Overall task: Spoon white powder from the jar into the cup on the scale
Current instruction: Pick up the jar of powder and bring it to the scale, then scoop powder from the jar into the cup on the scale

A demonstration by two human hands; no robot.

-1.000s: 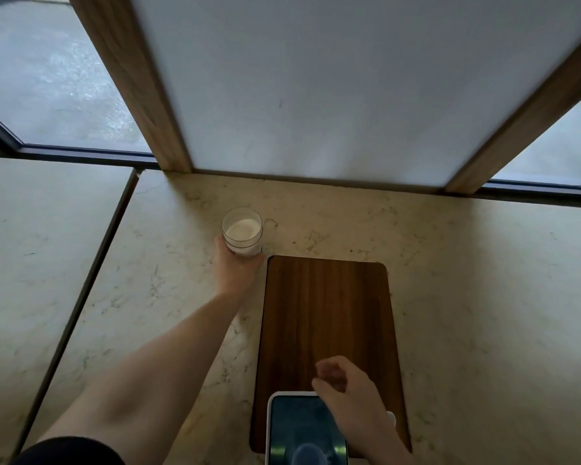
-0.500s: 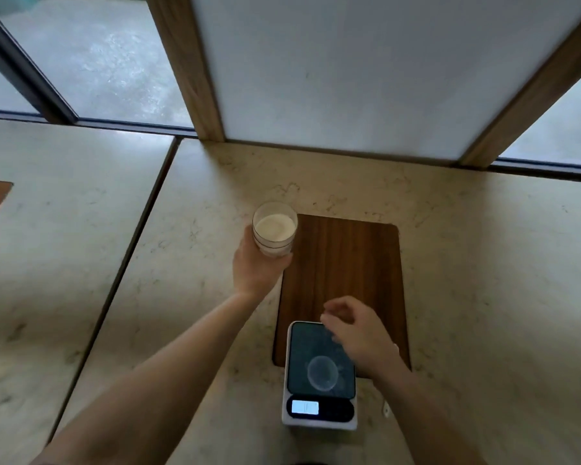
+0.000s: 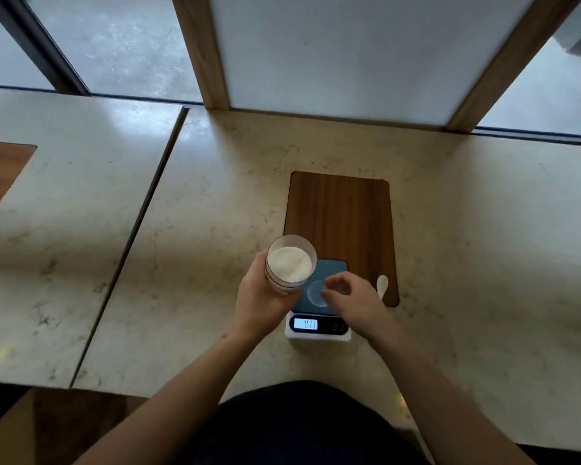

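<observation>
My left hand [image 3: 260, 302] holds a clear glass jar [image 3: 291, 266], open at the top and partly full of white powder, lifted just left of the scale. The white scale [image 3: 318, 325] has a dark platform and a lit display. It stands on the near end of a wooden board [image 3: 339, 213]. A small clear cup [image 3: 316, 293] sits on the platform. My right hand [image 3: 351, 302] hovers over the scale with fingers curled at the cup's right rim; whether they grip it is unclear. A white spoon [image 3: 382, 286] lies on the board, right of the scale.
The work surface is a pale marble counter [image 3: 483, 263] with a seam [image 3: 131, 250] running down the left. A white panel in a wooden frame [image 3: 200, 52] and windows stand behind. Another wooden inset [image 3: 0, 169] shows at the far left.
My left hand lifted the jar from the counter beyond the board and brought it near, beside the scale. My right hand stayed over the scale and now reaches the cup's rim.
</observation>
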